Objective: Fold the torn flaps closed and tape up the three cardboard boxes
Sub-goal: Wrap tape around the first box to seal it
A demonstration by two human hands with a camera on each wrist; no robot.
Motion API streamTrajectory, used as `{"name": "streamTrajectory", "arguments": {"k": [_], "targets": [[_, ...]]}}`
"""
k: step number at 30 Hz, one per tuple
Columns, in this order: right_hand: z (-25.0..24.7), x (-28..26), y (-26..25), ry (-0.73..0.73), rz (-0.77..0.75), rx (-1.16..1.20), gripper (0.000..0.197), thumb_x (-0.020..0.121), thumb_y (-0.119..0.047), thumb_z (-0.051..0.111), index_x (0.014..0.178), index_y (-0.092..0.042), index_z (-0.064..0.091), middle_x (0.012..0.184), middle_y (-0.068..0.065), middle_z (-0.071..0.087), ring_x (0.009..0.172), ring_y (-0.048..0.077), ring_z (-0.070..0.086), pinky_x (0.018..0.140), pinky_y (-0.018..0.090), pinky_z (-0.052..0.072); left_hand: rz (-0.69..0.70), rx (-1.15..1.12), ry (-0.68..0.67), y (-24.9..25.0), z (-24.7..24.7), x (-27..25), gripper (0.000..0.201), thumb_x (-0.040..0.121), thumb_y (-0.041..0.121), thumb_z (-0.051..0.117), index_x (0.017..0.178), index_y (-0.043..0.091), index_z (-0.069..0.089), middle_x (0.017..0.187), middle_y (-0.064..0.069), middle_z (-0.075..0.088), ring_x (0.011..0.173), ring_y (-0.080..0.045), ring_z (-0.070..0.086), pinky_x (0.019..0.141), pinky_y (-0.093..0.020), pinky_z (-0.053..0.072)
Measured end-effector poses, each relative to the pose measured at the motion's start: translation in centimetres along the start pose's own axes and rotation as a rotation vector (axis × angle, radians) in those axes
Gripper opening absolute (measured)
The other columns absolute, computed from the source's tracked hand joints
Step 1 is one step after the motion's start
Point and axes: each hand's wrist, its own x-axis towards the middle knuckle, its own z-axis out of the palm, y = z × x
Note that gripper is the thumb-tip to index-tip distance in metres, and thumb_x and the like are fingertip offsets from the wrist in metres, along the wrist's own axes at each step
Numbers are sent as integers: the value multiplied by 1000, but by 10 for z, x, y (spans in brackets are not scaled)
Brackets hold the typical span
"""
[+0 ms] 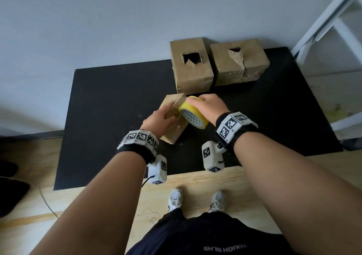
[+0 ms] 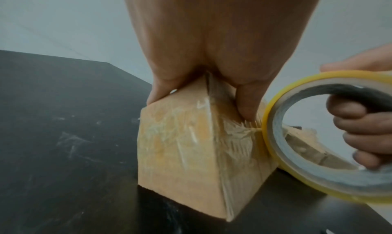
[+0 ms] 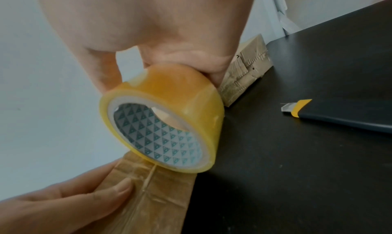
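The small box (image 1: 173, 117), at the centre of the head view on the black surface (image 1: 109, 105), is held by the left hand (image 1: 159, 118), whose thumb pins the tape end, while the tape roll (image 1: 193, 112) is gripped by the right hand (image 1: 209, 107). The thumb should be kept pressed down and the strip drawn taut, flat across the seam. The box's long axis is seen to run from lower left to upper right, one end aimed at the two torn boxes (image 1: 191, 64) in the upper right.

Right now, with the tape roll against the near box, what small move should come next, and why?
Probably draw the tape roll in the right hand further along the box while the left hand holds it: the strip looks only started, and the knife lies unused.
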Motion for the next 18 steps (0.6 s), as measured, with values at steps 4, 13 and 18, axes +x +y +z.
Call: {"name": "streamTrajectory", "arguments": {"k": [4,13,18], "targets": [[7,3,-5,-9,6,10,40,88,-51,59,68,-16,64,76,6,68,79,25,67,75,35,52,-48,-67,-6,2,-4,-2,55,99,37,47,145,54,23,138,-4,52,119,-25,54,105,-46,41],[14,0,24,-28,156,-129,55,80,-68,57,82,-14,69,81,4,68,76,22,66,78,36,55,-70,-287,4,-5,-11,4,51,99,31,50,145,45,35,130,6,54,116,-17,54,91,-28,39],[12,6,17,23,123,-126,50,85,-61,54,80,-13,69,78,5,68,74,22,66,77,36,55,-73,-420,11,-9,-15,5,46,100,23,49,142,38,42,123,6,59,105,-12,56,86,-25,39]]}}
